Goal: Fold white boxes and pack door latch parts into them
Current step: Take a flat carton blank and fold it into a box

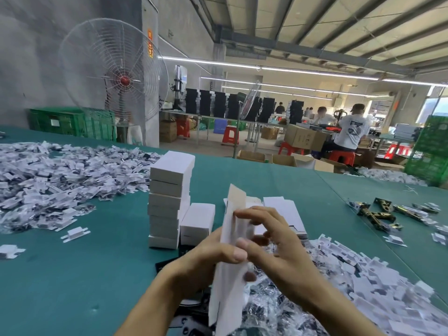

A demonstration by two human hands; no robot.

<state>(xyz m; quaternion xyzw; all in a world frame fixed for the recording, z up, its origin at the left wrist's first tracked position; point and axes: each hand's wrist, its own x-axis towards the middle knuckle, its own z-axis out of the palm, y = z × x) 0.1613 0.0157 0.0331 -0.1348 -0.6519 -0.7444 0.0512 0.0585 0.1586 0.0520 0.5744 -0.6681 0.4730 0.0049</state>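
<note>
I see no print or label on the half-folded white cardboard box blank [230,282]. It stands nearly upright above the near edge of the teal tabletop [72,275], at six o'clock in my view, clamped between both hands. The left hand [213,253] grips its left edge, thumb across the near face and fingers curled behind. The right hand [274,241] comes in from four o'clock, its thumb on the same face and its bent fingers hooked over the upper flap, though they are blurred.

At eleven o'clock from the blank rises a stack of folded white boxes [169,197], all unmarked. A single folded white box [197,223] stands touching its right side. Flat white blanks [281,209] lie just behind the hands at one o'clock. Heaps of bagged white parts spread at nine o'clock [60,175] and four o'clock [351,287]. Brass-coloured latch parts [378,214] lie at two o'clock.

Farther off, at eleven o'clock, a wire-caged standing fan [114,78] sits beside a pillar with an orange sign [150,43], whose characters I cannot read. A seated person's white shirt [354,132] shows what looks like a large 3.
</note>
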